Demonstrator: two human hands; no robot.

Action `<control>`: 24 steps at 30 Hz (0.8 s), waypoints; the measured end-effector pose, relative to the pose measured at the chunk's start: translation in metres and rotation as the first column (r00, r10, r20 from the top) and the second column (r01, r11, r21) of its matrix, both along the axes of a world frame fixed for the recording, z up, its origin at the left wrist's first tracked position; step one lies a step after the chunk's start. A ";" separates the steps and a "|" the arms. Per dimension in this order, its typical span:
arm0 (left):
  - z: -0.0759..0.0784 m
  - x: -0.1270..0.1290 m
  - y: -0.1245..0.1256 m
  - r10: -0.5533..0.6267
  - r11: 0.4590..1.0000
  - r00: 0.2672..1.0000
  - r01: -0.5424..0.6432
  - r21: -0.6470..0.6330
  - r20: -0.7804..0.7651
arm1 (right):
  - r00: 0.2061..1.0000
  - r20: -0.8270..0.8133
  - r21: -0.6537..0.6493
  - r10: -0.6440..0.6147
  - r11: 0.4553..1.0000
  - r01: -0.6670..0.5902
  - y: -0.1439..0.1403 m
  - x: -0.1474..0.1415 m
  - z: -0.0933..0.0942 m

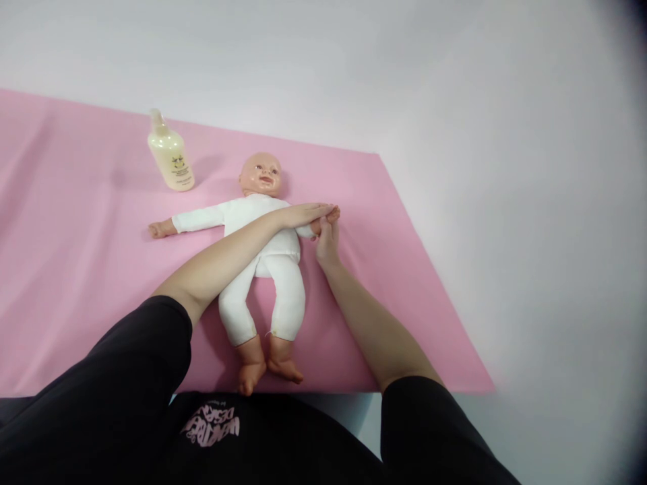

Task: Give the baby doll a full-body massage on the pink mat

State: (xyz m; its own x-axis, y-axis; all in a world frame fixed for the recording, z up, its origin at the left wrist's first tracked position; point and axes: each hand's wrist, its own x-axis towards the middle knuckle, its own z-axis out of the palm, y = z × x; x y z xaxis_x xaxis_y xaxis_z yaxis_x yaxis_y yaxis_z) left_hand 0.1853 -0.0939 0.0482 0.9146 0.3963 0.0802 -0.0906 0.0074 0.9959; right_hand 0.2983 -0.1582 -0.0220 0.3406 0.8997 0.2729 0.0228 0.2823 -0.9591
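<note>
Doll (270, 259): lay face-up on pink mat (75, 269), bottle (170, 156) near its head. Left hand (302, 214) flat, released, over doll's arm; right hand (327, 241) grasping doll's hand. Risk: a hard tug could likely drag the doll sideways.

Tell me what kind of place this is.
Probably a baby-care practice station: a baby doll lies face up on a pink cloth, a lotion bottle stands nearby, and both hands work at the doll's arm.
</note>
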 end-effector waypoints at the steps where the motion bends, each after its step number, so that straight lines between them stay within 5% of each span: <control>1: 0.000 0.000 -0.001 0.008 1.000 1.000 -0.008 0.002 -0.011 | 1.000 0.001 -0.007 -0.003 1.000 0.003 0.000 0.000 0.000; 13: 0.005 -0.006 -0.001 0.103 0.976 0.983 -0.070 0.205 -0.154 | 1.000 -0.009 -0.019 -0.009 1.000 0.008 0.005 0.000 0.001; 24: -0.001 -0.004 0.004 0.051 0.988 0.998 -0.044 0.149 -0.042 | 0.999 -0.027 0.013 0.019 1.000 -0.018 0.004 0.001 -0.001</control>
State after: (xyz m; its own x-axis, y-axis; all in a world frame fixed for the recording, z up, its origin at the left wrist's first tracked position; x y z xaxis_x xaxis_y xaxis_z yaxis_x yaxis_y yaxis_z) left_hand 0.1814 -0.0902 0.0471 0.8992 0.4258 0.1005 -0.0423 -0.1439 0.9887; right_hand 0.2991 -0.1544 -0.0229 0.3313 0.9026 0.2750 -0.0082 0.2942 -0.9557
